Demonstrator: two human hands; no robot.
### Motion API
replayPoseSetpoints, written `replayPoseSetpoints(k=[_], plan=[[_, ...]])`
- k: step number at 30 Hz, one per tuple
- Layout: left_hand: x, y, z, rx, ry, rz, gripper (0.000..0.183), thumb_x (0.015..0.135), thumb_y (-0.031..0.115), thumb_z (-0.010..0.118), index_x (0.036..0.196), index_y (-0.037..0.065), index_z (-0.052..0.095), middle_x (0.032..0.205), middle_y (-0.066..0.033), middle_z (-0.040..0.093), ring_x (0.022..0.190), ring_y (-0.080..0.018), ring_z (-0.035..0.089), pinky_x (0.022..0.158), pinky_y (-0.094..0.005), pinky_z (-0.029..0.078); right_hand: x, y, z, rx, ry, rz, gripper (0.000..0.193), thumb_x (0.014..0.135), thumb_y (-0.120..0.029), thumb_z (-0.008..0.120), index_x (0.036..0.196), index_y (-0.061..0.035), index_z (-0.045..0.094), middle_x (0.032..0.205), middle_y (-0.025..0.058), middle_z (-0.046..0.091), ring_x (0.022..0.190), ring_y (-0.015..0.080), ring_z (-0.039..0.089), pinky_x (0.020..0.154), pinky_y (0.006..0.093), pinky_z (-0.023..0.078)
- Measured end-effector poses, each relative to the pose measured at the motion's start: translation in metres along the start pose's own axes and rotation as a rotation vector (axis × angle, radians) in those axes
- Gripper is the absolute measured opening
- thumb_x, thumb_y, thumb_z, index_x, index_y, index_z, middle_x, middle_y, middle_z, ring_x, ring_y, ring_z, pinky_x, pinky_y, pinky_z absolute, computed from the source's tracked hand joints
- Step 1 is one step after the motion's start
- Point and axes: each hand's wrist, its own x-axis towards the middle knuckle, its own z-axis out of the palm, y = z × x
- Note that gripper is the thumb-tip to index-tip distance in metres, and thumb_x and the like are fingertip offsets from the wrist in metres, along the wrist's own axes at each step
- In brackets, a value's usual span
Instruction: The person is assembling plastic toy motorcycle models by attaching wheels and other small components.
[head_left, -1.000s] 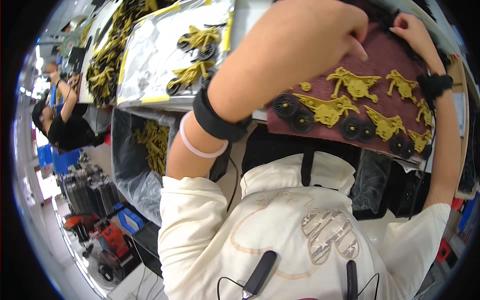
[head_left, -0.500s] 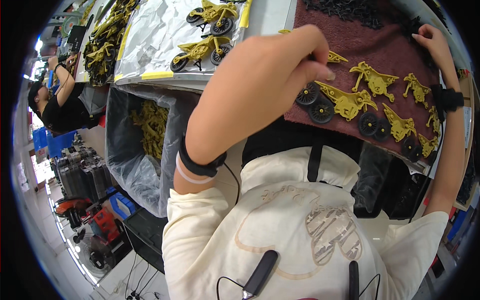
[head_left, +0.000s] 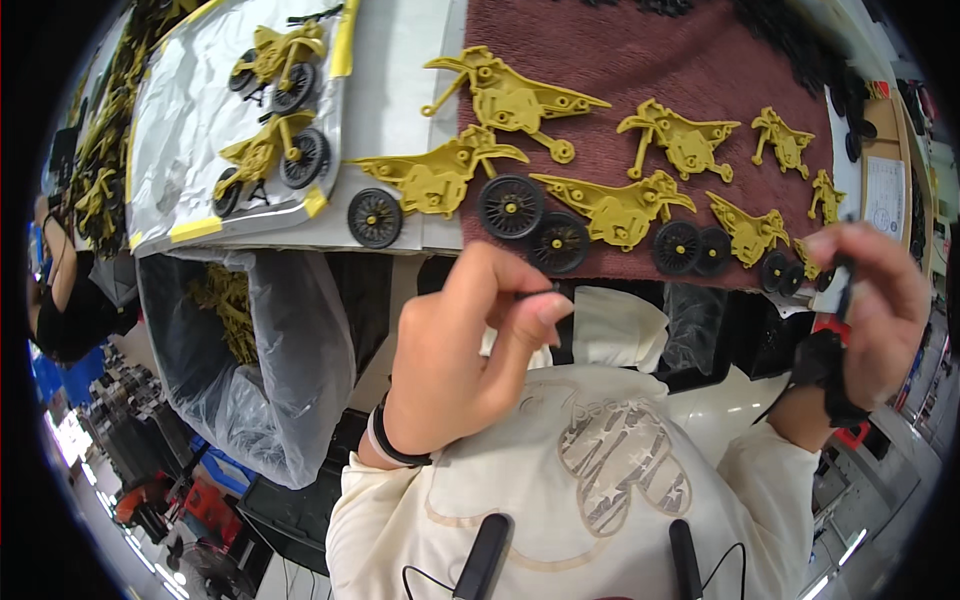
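Note:
My left hand [head_left: 455, 355] hovers just off the near edge of the maroon cloth, thumb and forefinger pinched on a small dark piece [head_left: 540, 292], mostly covered by the fingers. At the right end of the cloth, my right hand [head_left: 888, 315], slightly blurred, grips a small black plastic part [head_left: 846, 285]. Between the hands lie yellow toy motorcycle body halves, among them a near one [head_left: 622, 212] and a larger far one [head_left: 515, 102]. Black spoked wheels lie in pairs along the near row, one wheel [head_left: 510, 207] close to my left fingertips.
Small black parts [head_left: 790, 45] are heaped at the cloth's far right. On the left, two assembled toy motorcycles [head_left: 265, 155] stand on a white-covered board [head_left: 165, 130] edged with yellow tape. A plastic-lined bin [head_left: 300, 400] with yellow parts stands below. Another person works at far left.
My left hand has drawn back from over the cloth toward my chest, uncovering yellow halves and wheels. My right hand has come nearer from the black heap, carrying a black part. The view has shifted.

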Motion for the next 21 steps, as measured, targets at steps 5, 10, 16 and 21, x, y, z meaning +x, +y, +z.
replayPoseSetpoints(k=[5, 10, 16, 21], plan=[[0.005, -0.010, 0.018, 0.198, -0.183, 0.117, 0.019, 0.090, 0.009, 0.066, 0.077, 0.000, 0.057, 0.054, -0.0061, 0.055, 0.046, -0.0130, 0.056, 0.045, -0.0244, 0.041, 0.004, 0.018, 0.028, -0.162, 0.062, 0.106, 0.032, 0.076, 0.004, 0.061, 0.108, 0.0075, 0.064, 0.099, 0.0178, 0.069, 0.092, 0.0235, 0.068, 0.085, 0.0319, 0.051], [0.013, -0.028, 0.046, 0.553, 0.043, 0.458, 0.033, 0.084, 0.014, 0.073, 0.066, 0.008, 0.046, 0.046, -0.0020, 0.040, 0.035, -0.0185, 0.042, 0.036, -0.0324, 0.033, 0.011, 0.023, 0.026, -0.268, -0.059, 0.074, 0.028, 0.077, -0.013, 0.080, 0.095, 0.0010, 0.066, 0.088, 0.0079, 0.066, 0.074, 0.0131, 0.055, 0.066, 0.0253, 0.038], [0.019, -0.026, 0.062, 0.630, 0.149, 0.496, 0.035, 0.082, 0.010, 0.075, 0.062, 0.007, 0.047, 0.048, -0.0053, 0.038, 0.036, -0.0200, 0.040, 0.037, -0.0334, 0.029, 0.014, 0.028, 0.027, -0.292, -0.088, 0.135, 0.026, 0.075, -0.015, 0.081, 0.092, 0.0000, 0.067, 0.086, 0.0074, 0.066, 0.072, 0.0128, 0.054, 0.064, 0.0250, 0.037], [0.020, -0.028, 0.066, 0.656, 0.162, 0.497, 0.036, 0.081, 0.010, 0.076, 0.061, 0.007, 0.046, 0.048, -0.0047, 0.039, 0.035, -0.0197, 0.039, 0.037, -0.0332, 0.029, 0.015, 0.027, 0.025, -0.318, -0.130, 0.145, 0.025, 0.074, -0.015, 0.081, 0.090, -0.0006, 0.068, 0.084, 0.0070, 0.065, 0.072, 0.0136, 0.053, 0.064, 0.0262, 0.037]])
